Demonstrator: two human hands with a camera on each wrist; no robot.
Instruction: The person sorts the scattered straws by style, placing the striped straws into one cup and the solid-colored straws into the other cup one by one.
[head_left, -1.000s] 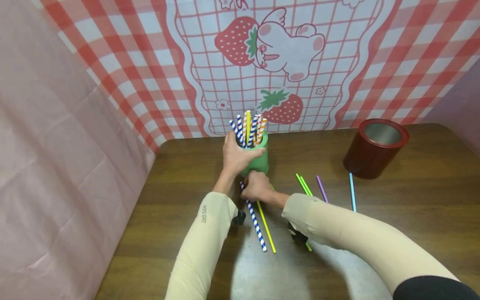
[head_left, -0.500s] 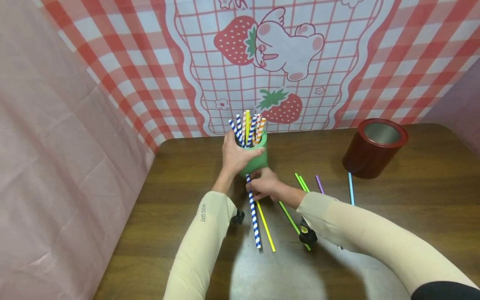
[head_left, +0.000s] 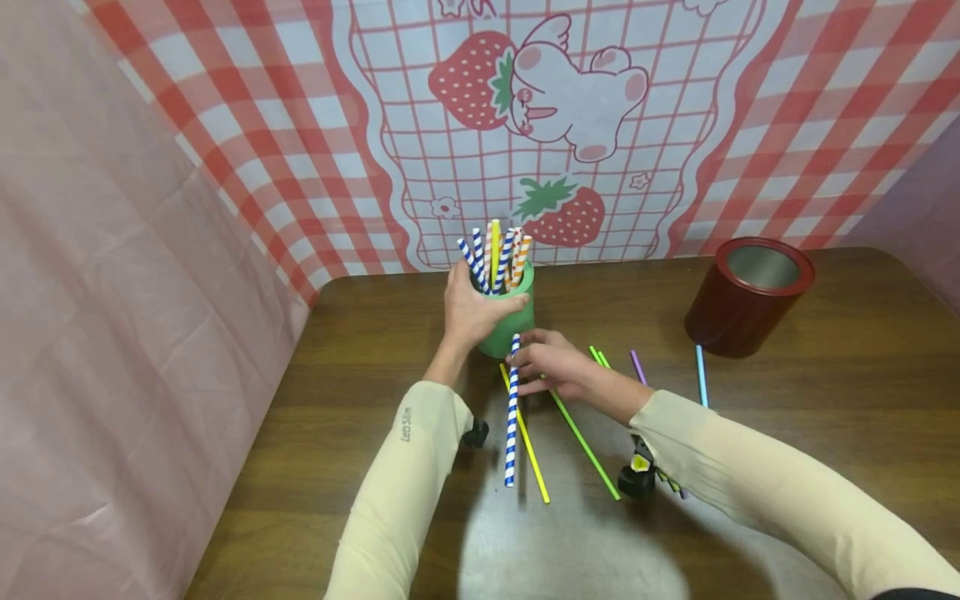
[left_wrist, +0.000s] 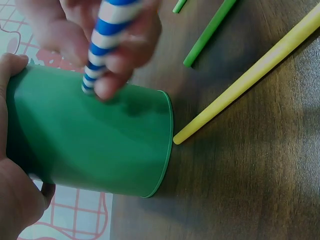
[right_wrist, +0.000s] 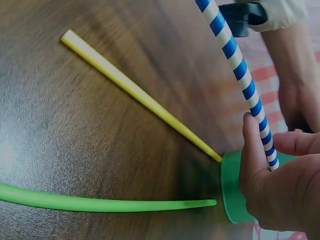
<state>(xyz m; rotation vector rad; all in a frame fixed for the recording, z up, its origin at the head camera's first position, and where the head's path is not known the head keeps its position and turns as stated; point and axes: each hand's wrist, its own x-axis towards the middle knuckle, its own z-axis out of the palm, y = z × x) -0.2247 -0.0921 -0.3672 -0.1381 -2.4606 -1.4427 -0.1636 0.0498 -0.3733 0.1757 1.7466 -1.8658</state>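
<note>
My left hand (head_left: pixel 471 312) grips the rim and side of a green cup (head_left: pixel 504 333), which stands upright at the back of the table. Several paper straws (head_left: pixel 495 258) stick up out of it: blue-striped, yellow, red-patterned and orange-striped. Near one end, my right hand (head_left: pixel 551 363) pinches a blue-and-white striped straw (head_left: pixel 512 433), held up off the table just in front of the cup. In the left wrist view that straw (left_wrist: pixel 107 35) crosses before the cup's wall. A yellow straw (right_wrist: pixel 140 95) and a green straw (right_wrist: pixel 100 204) lie on the table below.
A dark red canister (head_left: pixel 738 308) stands at the back right, open at the top. Further straws lie near the right arm: a purple straw (head_left: pixel 638 367), a light blue straw (head_left: pixel 702 375) and more green ones. Checked cloth (head_left: pixel 300 150) hangs behind the table.
My right hand has lifted the blue-and-white straw off the table and moved to the right, bringing the straw closer to upright in view. The left hand and cup hold still.
</note>
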